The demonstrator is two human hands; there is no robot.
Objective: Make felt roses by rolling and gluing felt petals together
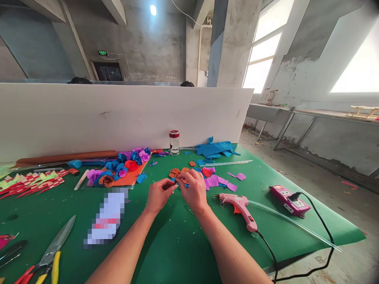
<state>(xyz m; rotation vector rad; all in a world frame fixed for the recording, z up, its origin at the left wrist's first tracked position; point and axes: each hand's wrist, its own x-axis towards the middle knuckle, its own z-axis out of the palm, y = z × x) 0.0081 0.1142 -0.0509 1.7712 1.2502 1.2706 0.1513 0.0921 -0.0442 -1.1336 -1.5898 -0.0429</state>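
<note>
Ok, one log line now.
left hand, right hand: pinching small dark piece, material unclear | orange paper pieces: beyond | pink plastic glue gun: on green tabletop

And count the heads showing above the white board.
2: one dark-haired head above the left part of the white board, and another head right of its middle. More may be hidden behind it.

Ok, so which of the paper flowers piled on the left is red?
The red flower, right of the middle of the pile; the other flowers look blue, purple or brown.
</note>
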